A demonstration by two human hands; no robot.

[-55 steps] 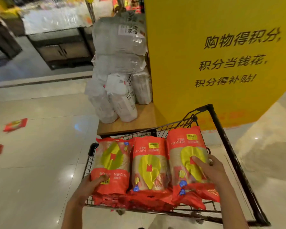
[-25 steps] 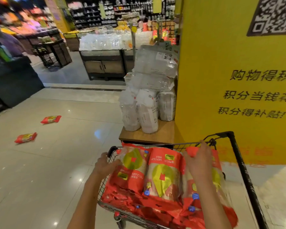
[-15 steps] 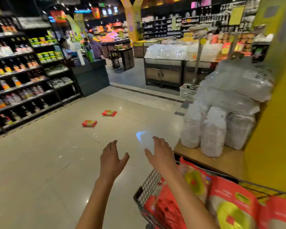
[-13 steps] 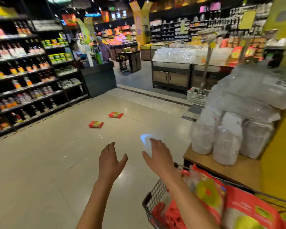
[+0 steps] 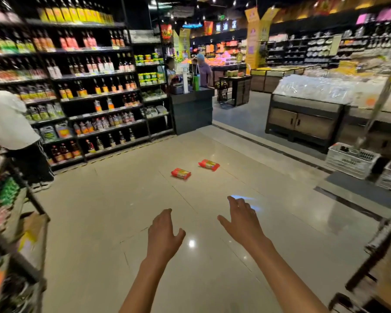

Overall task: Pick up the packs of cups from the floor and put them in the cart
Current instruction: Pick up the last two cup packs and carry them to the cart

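Note:
Two red packs of cups lie on the tiled floor ahead of me: the nearer pack [image 5: 181, 173] and, just right and beyond it, the farther pack [image 5: 209, 164]. My left hand [image 5: 164, 234] and my right hand [image 5: 240, 219] are stretched out in front with fingers relaxed and spread, holding nothing. Both hands are well short of the packs. The cart is out of view.
Bottle shelves [image 5: 81, 91] line the left side, with a person in a white shirt [image 5: 11, 127] beside them. A dark counter [image 5: 191, 109] stands ahead. White crates [image 5: 352, 160] and a display cabinet [image 5: 303, 123] sit right. A blurred black frame [image 5: 377, 256] is at the lower right.
My hands let go of the packs in the cart and came up empty. The view swung left off the cart, so the two packs on the floor are now ahead of me.

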